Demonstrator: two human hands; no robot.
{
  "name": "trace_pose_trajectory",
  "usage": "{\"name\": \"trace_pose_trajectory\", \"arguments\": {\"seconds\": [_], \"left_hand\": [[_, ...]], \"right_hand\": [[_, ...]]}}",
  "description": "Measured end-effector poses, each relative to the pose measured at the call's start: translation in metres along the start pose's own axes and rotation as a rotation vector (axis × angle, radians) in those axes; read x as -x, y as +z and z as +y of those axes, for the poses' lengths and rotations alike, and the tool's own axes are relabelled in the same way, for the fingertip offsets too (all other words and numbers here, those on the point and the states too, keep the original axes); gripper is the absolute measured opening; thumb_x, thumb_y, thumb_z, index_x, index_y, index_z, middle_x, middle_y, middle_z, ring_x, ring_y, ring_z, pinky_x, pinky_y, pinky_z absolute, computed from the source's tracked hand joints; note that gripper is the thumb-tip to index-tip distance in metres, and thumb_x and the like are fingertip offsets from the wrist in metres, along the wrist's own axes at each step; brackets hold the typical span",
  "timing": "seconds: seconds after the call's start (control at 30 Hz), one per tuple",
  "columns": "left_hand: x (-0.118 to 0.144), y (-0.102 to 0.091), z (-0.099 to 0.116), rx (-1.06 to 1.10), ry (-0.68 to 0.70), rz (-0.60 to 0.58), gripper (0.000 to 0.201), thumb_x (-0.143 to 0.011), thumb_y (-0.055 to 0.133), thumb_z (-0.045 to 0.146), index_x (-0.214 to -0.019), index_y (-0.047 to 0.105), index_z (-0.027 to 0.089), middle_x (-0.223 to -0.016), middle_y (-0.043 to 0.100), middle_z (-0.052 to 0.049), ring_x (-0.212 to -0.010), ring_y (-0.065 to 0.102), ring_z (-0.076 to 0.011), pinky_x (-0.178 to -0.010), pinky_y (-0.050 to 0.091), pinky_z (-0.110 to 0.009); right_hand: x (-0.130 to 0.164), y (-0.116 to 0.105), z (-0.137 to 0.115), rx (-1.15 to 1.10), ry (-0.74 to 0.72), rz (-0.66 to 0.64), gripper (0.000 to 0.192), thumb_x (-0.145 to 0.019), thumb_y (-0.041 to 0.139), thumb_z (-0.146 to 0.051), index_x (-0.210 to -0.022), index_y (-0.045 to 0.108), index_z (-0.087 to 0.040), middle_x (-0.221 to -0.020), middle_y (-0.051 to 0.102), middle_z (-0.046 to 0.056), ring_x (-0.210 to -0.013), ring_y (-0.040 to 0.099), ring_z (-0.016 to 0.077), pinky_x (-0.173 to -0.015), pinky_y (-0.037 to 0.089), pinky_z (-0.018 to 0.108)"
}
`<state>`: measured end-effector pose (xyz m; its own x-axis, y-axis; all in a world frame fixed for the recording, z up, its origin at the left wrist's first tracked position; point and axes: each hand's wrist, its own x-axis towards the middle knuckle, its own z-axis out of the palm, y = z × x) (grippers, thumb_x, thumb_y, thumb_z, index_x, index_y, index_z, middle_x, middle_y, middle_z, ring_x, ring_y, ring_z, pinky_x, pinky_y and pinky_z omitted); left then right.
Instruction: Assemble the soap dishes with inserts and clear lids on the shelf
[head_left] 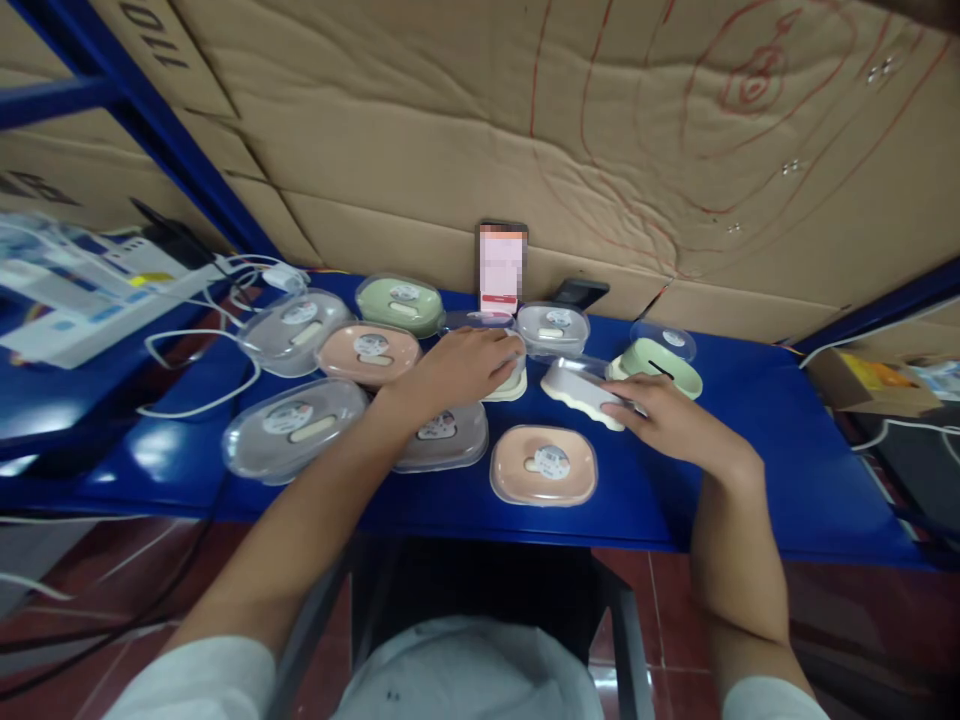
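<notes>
Near the middle of the blue table, my left hand [474,360] is curled over a grey soap box [516,378] with a cream base, covering much of it. My right hand [661,412] grips another grey soap box [581,390] by its right end. That box is tilted, with its wavy cream rim facing me. Just behind my right hand sits a green soap box [660,368], with a clear lid [664,341] beside it. A pink soap box [544,466] with a round sticker lies in front, between my hands.
Several lidded soap boxes stand at left: green [400,305], pink [369,354] and grey [292,428]. A phone [502,268] leans on the cardboard wall [420,150]. White cables [199,372] and a power strip [112,310] lie at far left. A small carton [862,380] stands at right.
</notes>
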<state>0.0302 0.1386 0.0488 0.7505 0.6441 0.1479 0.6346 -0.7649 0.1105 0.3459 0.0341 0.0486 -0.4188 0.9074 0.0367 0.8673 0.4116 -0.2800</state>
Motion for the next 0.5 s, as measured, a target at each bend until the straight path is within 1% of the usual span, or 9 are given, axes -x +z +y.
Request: {"name": "trace_pose_trajectory", "arguments": {"seconds": [0.07,0.13,0.2,0.27,0.33,0.4,0.47,0.5], "left_hand": [[0.000,0.002,0.002,0.031,0.029,-0.026,0.029,-0.110,0.047,0.025,-0.128,0.069,0.018,-0.131,0.074,-0.011,-0.112,0.074,-0.0284,-0.098,0.057,-0.042],[0.000,0.004,0.005,0.053,0.060,-0.033,0.031,-0.110,0.053,0.027,-0.137,0.066,0.019,-0.141,0.070,-0.012,-0.122,0.072,-0.0294,-0.105,0.056,-0.044],[0.000,0.008,0.007,0.065,0.088,-0.030,0.039,-0.109,0.059,0.030,-0.147,0.061,0.022,-0.153,0.062,-0.012,-0.132,0.068,-0.0301,-0.110,0.055,-0.045],[0.001,0.011,0.007,0.076,0.106,-0.042,0.044,-0.109,0.061,0.032,-0.152,0.057,0.025,-0.161,0.056,-0.010,-0.137,0.066,-0.0295,-0.112,0.054,-0.044],[0.001,0.012,0.004,0.085,0.113,-0.072,0.044,-0.109,0.062,0.033,-0.152,0.057,0.026,-0.161,0.056,-0.009,-0.134,0.068,-0.0283,-0.111,0.055,-0.042],[0.002,0.011,0.003,0.080,0.113,-0.069,0.044,-0.109,0.061,0.031,-0.152,0.057,0.026,-0.159,0.058,-0.009,-0.128,0.071,-0.0276,-0.108,0.057,-0.042],[0.006,0.007,0.008,0.073,0.120,-0.001,0.043,-0.111,0.057,0.027,-0.154,0.055,0.024,-0.159,0.058,-0.010,-0.128,0.070,-0.0275,-0.107,0.057,-0.043],[0.010,0.004,0.016,0.076,0.137,0.050,0.043,-0.112,0.055,0.026,-0.155,0.054,0.024,-0.160,0.057,-0.010,-0.131,0.068,-0.0279,-0.108,0.056,-0.044]], "right_hand": [[0.002,-0.008,0.004,-0.072,0.022,0.014,0.041,-0.111,0.052,-0.047,-0.142,0.073,-0.030,-0.121,0.083,0.008,-0.109,0.077,0.0312,-0.101,0.058,0.050],[-0.002,-0.011,0.007,-0.170,0.039,0.007,0.042,-0.109,0.055,-0.052,-0.142,0.072,-0.031,-0.131,0.080,0.006,-0.117,0.076,0.0298,-0.103,0.058,0.045],[-0.010,-0.008,0.009,-0.264,0.062,0.009,0.044,-0.108,0.055,-0.056,-0.141,0.071,-0.031,-0.140,0.077,0.004,-0.126,0.073,0.0286,-0.107,0.057,0.042],[-0.019,-0.002,0.013,-0.324,0.103,0.023,0.044,-0.110,0.051,-0.057,-0.137,0.073,-0.031,-0.139,0.077,0.004,-0.127,0.073,0.0279,-0.108,0.057,0.042],[-0.025,0.004,0.017,-0.340,0.134,0.012,0.045,-0.110,0.049,-0.058,-0.130,0.076,-0.029,-0.131,0.080,0.004,-0.118,0.076,0.0273,-0.101,0.058,0.040],[-0.027,0.009,0.020,-0.328,0.146,0.003,0.042,-0.109,0.052,-0.057,-0.127,0.077,-0.028,-0.125,0.082,0.004,-0.109,0.077,0.0259,-0.093,0.058,0.038],[-0.030,0.014,0.021,-0.301,0.144,0.021,0.038,-0.108,0.055,-0.055,-0.122,0.076,-0.026,-0.118,0.083,0.005,-0.100,0.077,0.0240,-0.087,0.057,0.035],[-0.032,0.017,0.021,-0.278,0.144,0.039,0.037,-0.108,0.055,-0.054,-0.117,0.077,-0.025,-0.112,0.083,0.005,-0.096,0.076,0.0234,-0.085,0.055,0.034]]}}
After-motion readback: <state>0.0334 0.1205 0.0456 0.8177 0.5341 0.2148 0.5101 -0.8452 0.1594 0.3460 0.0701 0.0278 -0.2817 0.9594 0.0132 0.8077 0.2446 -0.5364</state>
